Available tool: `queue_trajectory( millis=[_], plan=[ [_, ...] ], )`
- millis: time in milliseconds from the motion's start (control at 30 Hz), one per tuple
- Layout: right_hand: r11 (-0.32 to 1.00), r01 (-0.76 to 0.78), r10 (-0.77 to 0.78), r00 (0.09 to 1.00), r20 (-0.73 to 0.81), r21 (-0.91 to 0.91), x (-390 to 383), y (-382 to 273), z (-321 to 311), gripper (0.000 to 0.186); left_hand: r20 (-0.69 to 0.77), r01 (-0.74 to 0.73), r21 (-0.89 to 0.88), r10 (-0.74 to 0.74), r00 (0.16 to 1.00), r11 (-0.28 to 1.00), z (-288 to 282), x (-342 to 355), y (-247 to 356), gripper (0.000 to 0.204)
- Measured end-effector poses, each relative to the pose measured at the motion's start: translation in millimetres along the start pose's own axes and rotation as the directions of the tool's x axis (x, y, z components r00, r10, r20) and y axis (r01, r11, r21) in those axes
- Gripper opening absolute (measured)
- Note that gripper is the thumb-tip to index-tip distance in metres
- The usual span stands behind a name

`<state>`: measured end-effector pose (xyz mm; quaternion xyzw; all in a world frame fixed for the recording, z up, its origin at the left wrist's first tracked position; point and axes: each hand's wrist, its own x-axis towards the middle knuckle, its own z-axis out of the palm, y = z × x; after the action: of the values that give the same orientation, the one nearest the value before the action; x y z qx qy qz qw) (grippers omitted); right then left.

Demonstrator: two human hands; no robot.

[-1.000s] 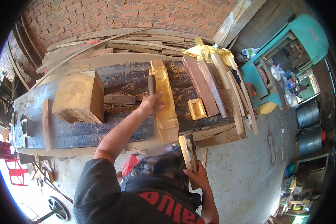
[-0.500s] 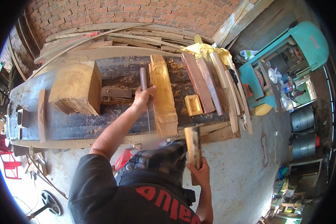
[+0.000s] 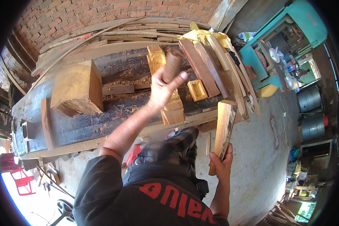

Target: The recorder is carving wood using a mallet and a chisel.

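Observation:
My left hand (image 3: 164, 84) is closed round a brown cylindrical handle (image 3: 173, 60), raised over a long yellow wooden beam (image 3: 173, 115) lying crosswise on the dark, chip-strewn slab (image 3: 113, 122); the rest of the tool is hidden. At lower right, off the bench edge, my right hand (image 3: 222, 162) grips an upright pale wooden bar (image 3: 226, 116) with dark streaks. A large wooden block (image 3: 73, 84) sits to the left. Just right of the beam lies a small hollowed yellow box (image 3: 196, 90), beside reddish boards (image 3: 199, 69).
Stacked planks (image 3: 128, 28) lie along the brick wall. A turquoise bandsaw (image 3: 297, 20) and metal drums (image 3: 308, 101) stand at the right. A red chair (image 3: 22, 180) is at lower left on the concrete floor (image 3: 260, 150).
My left hand has lifted the brown tool and moved it rightward, over the beam. My right hand has carried the wooden bar right and upward. The view has shifted slightly.

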<state>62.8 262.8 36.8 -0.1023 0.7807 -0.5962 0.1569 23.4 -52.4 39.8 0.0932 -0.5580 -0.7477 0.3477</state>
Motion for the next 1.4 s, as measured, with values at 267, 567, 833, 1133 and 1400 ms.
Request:
queue_trajectory(
  millis=[267, 567, 833, 1133, 1400],
  plan=[
    [0.986, 0.146, -0.154, 0.982, -0.110, -0.077, -22, 0, -10, 0.060, 0.521, -0.412, 0.294, 0.216, 0.826, 0.863, 28, -15, -28, 0.025],
    [0.878, 0.469, -0.479, 0.857, -0.192, -0.097, -32, -35, 21, 0.071, 0.405, -0.413, 0.235, 0.298, 0.864, 0.880, 9, -10, -76, 0.027],
    [0.958, 0.208, -0.231, 0.968, -0.103, -0.197, -8, -3, 31, 0.045, 0.380, -0.464, 0.238, 0.358, 0.853, 0.853, 9, -11, -85, 0.030],
    [0.992, 0.050, -0.065, 0.990, -0.127, -0.117, -3, 16, 33, 0.038, 0.440, -0.463, 0.275, 0.317, 0.840, 0.843, 6, -16, -87, 0.026],
    [0.965, 0.127, -0.136, 0.990, -0.025, -0.231, 18, 8, 34, 0.048, 0.532, -0.384, 0.336, 0.163, 0.831, 0.860, 7, -2, -77, 0.024]
  ],
)
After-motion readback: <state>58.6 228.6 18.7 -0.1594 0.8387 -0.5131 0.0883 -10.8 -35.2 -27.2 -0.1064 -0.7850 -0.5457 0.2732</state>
